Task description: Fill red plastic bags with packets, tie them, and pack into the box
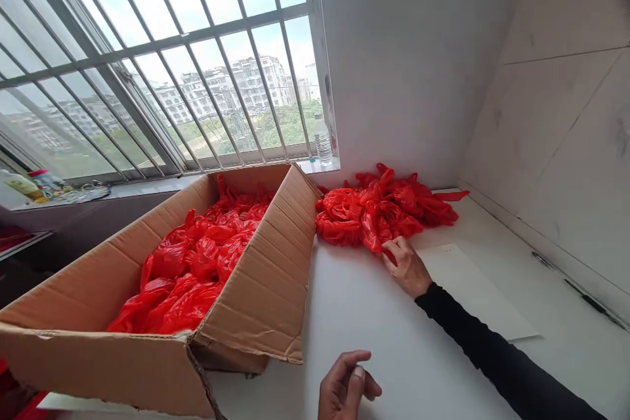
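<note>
A loose pile of red plastic bags (388, 200) lies on the white table (361, 302) against the wall. My right hand (406, 267), in a black sleeve, is at the pile's front edge, with thumb and fingers closed on part of a red bag. Low in the view, above the table, my left hand (347, 387) has its fingers loosely curled and apart, with nothing in it. To the left stands an open cardboard box (260, 295) filled with more red plastic bags (197, 256), several of them bunched up.
A paper sheet (472, 289) lies beneath my right forearm. Along the right wall are pens (593, 304). On the sill of the barred window stand a clear plastic bottle (322, 139) and, farther left, small items (46, 184). The box flap leans out over the table.
</note>
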Action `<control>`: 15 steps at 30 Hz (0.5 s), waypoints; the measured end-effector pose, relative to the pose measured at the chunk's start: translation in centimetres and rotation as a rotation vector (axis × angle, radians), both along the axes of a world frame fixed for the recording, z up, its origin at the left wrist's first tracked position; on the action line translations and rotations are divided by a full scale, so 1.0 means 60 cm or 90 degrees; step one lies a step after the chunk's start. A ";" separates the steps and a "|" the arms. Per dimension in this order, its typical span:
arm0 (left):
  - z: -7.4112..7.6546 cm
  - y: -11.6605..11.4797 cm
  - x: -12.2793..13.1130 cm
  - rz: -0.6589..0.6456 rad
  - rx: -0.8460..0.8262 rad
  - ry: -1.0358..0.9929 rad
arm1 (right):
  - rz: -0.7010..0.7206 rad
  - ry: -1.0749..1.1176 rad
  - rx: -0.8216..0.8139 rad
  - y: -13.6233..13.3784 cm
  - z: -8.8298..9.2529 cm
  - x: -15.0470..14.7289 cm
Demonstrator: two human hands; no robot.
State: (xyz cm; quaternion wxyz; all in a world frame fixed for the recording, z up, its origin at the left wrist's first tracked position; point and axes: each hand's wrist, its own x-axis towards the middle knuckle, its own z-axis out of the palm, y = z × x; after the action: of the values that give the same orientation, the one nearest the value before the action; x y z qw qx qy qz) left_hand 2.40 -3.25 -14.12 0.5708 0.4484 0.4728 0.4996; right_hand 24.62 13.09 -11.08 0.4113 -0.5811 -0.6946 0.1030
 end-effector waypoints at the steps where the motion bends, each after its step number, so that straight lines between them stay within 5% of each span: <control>1: 0.012 0.012 -0.003 -0.008 -0.003 0.006 | 0.013 -0.001 0.008 -0.018 0.003 -0.003; 6: 0.048 0.080 0.029 -0.042 -0.028 0.033 | 0.113 0.007 -0.001 -0.134 0.012 -0.025; 11: 0.043 0.133 0.075 -0.028 0.039 0.098 | 0.253 0.067 -0.065 -0.199 0.025 -0.019; 15: 0.030 0.151 0.076 -0.028 0.043 0.114 | 0.115 0.101 -0.021 -0.174 0.033 0.020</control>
State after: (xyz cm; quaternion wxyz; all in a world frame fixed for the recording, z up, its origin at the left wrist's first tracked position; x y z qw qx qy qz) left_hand 6.94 5.80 -12.30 0.5215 0.5210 0.4947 0.4603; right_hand 25.80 2.67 -9.13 0.4442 -0.5128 -0.7078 0.1967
